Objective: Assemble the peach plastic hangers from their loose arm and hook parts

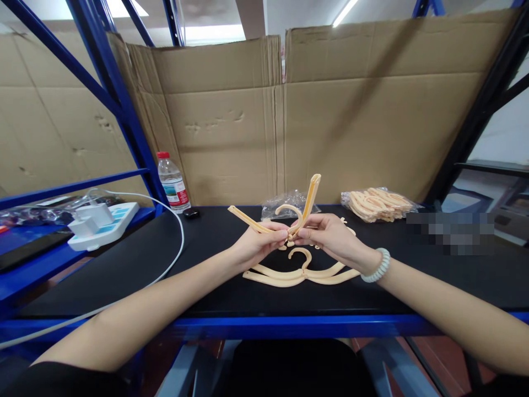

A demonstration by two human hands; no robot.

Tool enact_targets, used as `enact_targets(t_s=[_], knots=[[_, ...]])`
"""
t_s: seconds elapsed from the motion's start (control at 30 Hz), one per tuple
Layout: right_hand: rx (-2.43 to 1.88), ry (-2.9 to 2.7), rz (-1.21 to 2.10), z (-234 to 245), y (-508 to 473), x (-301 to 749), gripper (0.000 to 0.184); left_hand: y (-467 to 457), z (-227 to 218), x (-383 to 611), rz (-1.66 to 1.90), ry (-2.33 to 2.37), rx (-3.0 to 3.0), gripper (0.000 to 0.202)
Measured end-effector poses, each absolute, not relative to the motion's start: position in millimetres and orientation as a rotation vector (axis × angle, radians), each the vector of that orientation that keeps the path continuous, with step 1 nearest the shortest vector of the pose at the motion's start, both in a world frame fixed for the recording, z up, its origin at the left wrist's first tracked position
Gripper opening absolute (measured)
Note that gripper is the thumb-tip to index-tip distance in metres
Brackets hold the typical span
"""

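Between my hands, above the black tabletop, is a cream plastic folding hanger [311,199] with its two arms angled upward and its hook curling up between them. My left hand [261,242] pinches it near the centre joint, at the base of the left arm. On the other side of the joint, my right hand [330,234] grips the base of the right arm. Below them, more cream hangers [281,278] lie spread on the table, a hook pointing up from their middle. Small cream pieces behind my fingers are partly hidden.
A bagged stack of hangers [378,203] lies at the back right, and a crumpled clear bag [285,203] at the back centre. Toward the left stand a water bottle [172,184] and a white power strip [105,225]. A white cable [182,237] crosses the table's left side. Cardboard [223,127] walls the back.
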State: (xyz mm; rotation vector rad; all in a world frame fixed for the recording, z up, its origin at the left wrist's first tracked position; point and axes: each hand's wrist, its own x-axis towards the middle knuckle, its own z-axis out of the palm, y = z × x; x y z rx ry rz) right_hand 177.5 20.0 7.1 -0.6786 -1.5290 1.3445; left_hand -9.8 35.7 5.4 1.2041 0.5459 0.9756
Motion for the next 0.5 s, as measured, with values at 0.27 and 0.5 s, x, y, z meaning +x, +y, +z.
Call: enact_targets(t_s=[0.27, 0.5], knots=[[-0.672, -1.471, 1.383, 6.9, 19.4, 173.9, 0.022, 36.8, 0.3, -7.7, 0.95, 0.5, 1.133, 0.017], [-0.666, -1.482, 1.371, 5.7, 18.7, 172.9, 0.02, 35.8, -1.0, -7.0, 0.916, 0.45, 1.085, 0.017]])
